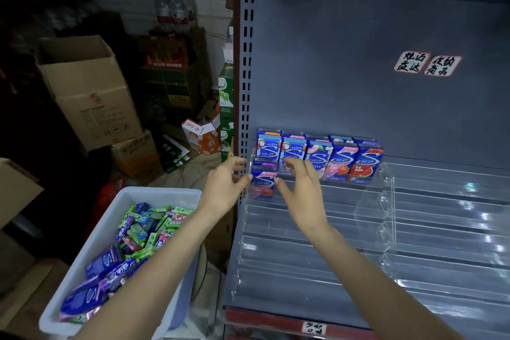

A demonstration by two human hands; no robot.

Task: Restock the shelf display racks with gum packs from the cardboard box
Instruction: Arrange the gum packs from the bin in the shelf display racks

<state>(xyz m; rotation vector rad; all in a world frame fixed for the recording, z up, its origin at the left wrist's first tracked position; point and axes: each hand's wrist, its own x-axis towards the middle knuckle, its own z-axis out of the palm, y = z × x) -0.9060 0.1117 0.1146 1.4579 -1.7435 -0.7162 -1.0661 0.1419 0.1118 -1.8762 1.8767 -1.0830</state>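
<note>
Seating a gum pack in the second tier of the clear rack.

Nearest, the white tub (pixel 82 254) of loose gum waits lower left. Both grips are spread, left hand (pixel 223 188) and right hand (pixel 300 190) flanking the blue gum pack (pixel 263 183), fingertips apparently just touching it. It stands upright, long axis vertical, face outward, at the acrylic rack (pixel 372 201)'s left end below the filled top row (pixel 320 156). Next, probably fetch another pack.

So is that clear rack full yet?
No. The acrylic rack holds one top row of gum packs; lower tiers look bare.
</note>
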